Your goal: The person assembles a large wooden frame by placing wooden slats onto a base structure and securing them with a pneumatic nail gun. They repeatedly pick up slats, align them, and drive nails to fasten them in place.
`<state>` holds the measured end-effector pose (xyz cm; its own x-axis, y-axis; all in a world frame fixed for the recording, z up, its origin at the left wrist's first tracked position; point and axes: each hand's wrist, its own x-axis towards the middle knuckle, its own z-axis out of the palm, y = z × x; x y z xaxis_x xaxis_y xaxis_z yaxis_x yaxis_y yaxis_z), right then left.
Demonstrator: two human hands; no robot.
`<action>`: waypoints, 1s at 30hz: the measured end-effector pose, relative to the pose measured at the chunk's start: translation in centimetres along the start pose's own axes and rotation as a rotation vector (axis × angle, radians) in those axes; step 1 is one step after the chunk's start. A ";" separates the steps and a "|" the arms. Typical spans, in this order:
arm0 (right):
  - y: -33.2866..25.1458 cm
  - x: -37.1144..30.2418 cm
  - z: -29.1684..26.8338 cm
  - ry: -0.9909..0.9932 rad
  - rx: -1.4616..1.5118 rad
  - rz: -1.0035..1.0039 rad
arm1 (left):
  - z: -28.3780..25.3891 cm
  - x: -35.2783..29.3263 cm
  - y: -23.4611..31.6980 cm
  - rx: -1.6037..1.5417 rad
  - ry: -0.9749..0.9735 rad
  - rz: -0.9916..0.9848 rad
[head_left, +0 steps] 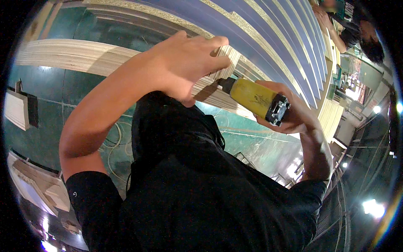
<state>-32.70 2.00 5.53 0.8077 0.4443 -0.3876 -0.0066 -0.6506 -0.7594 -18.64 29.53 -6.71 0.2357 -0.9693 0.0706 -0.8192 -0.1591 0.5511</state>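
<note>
My left hand (180,65) reaches over a long bundle of pale layered wood strips (79,56), its fingers spread and slightly bent. Its fingertips lie beside a short pale block of layered wood (226,59); whether they press on it I cannot tell. The thumb hangs apart on the near side. My right hand (289,101) is wrapped round a yellow nail gun (252,96) with a scuffed body and a metal and black end. The gun's dark nose points left toward the block, just below my left fingers. My right hand's grip is partly hidden behind the gun.
Beyond my hands stands a row of blue-faced particleboard panels (268,38), set on edge. Another person's arm (331,31) reaches in at the upper right. A hose (113,143) lies on the green floor (79,92) to the left, near wood pieces (17,109).
</note>
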 end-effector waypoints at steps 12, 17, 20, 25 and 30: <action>-1.0 0.1 -0.7 -0.177 0.029 0.231 | -0.4 0.6 0.2 -0.085 -0.017 -0.006; -1.3 -8.2 0.2 0.011 -0.154 0.261 | -0.7 0.6 -0.3 -0.169 0.064 0.045; 2.6 -15.5 1.2 0.131 0.008 0.294 | -1.3 1.5 1.2 -0.241 -0.002 -0.112; 9.3 -26.1 1.3 0.041 0.234 0.103 | -3.3 4.3 3.2 -0.072 -0.094 -0.194; 15.6 -37.5 2.1 0.192 0.393 0.095 | -1.9 7.4 6.1 0.111 0.036 -0.441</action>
<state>-64.33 -23.52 7.18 0.8871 0.2473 -0.3898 -0.2797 -0.3837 -0.8801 -20.89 21.71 -1.21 0.5914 -0.7973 -0.1207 -0.6869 -0.5765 0.4425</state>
